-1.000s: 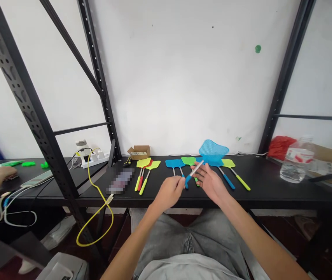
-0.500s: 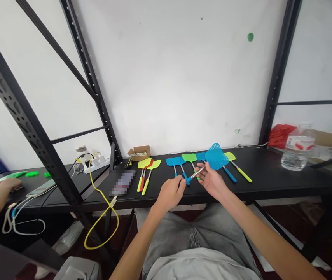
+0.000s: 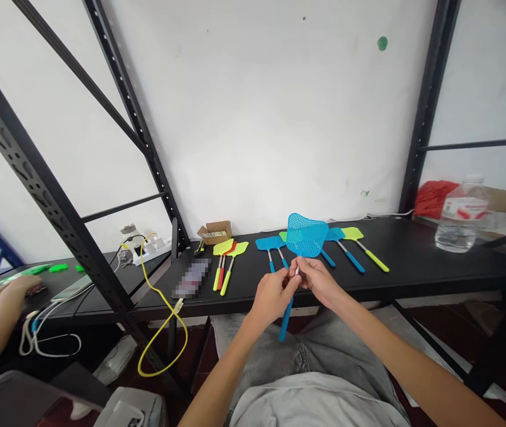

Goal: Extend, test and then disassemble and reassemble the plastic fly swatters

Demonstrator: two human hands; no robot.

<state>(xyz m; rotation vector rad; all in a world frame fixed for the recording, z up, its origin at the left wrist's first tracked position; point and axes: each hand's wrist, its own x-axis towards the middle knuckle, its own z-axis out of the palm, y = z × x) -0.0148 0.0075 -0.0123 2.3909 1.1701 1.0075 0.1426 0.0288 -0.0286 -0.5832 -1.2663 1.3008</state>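
Note:
Between my two hands is a blue fly swatter (image 3: 306,236), its mesh head up and its blue handle pointing down over the table's front edge. My left hand (image 3: 275,295) is closed around the upper handle. With its fingers pinched, my right hand (image 3: 317,277) grips the swatter just below the head; a bit of metal rod shows between the hands. Behind them lie more swatters: blue ones (image 3: 267,244) to the left, a green one mostly hidden by the held head, a blue one (image 3: 351,261) and a yellow-green one (image 3: 375,260) to the right.
Yellow-green swatters (image 3: 227,276) and a red one (image 3: 221,277) lie left, by a blurred phone (image 3: 192,279) on a yellow cable (image 3: 149,284). A small cardboard box (image 3: 215,232) stands behind. A water bottle (image 3: 461,216) is at right. Another person's arm (image 3: 2,314) rests far left.
The blue swatter has turned more upright, and its handle now shows below my left hand. My hands have come together, and my right fingers have closed on the rod. The view has shifted slightly.

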